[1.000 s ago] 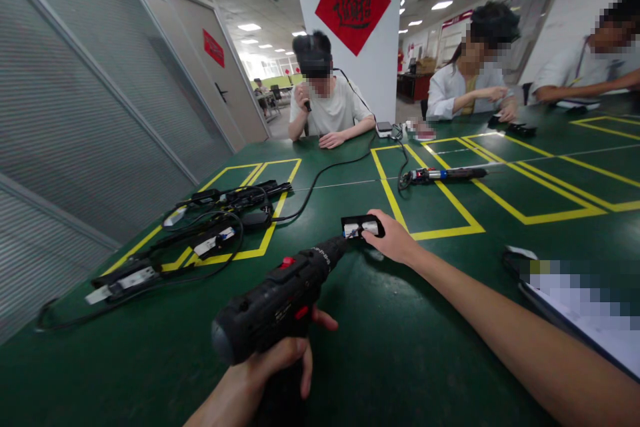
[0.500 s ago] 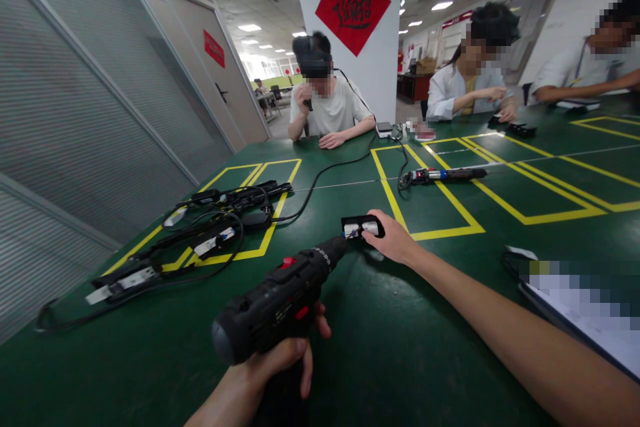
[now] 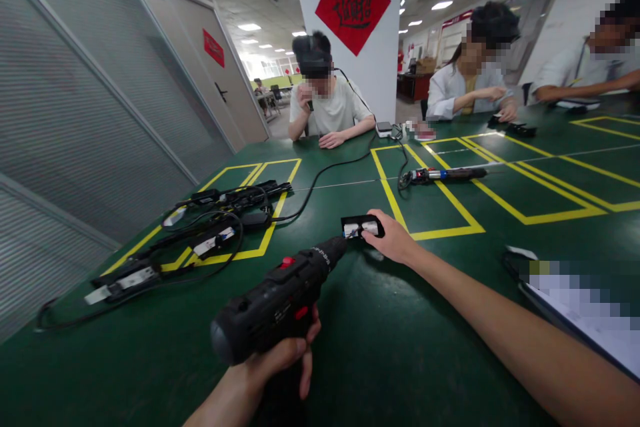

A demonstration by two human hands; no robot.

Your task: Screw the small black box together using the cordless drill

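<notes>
A black cordless drill [image 3: 280,303] with red buttons is gripped in my left hand [image 3: 285,357], its front end aimed up and to the right. My right hand [image 3: 387,237] pinches a small black part with white pieces on it [image 3: 353,230], holding it at the table. The drill's tip reaches the left side of that part; whether it touches a screw is too small to tell. My left fingers wrap around the drill's handle, and the lower handle is lost in shadow.
Left on the green table [image 3: 430,333] lie black devices with tangled cables [image 3: 220,213]. A pen-shaped electric tool [image 3: 445,175] rests beyond my right hand. A blurred sheet [image 3: 585,320] lies at right. Co-workers sit across, one person [image 3: 333,107] directly opposite.
My left index finger has drawn in closer against the drill's handle. The drill, the small black part and my right hand stay where they were.
</notes>
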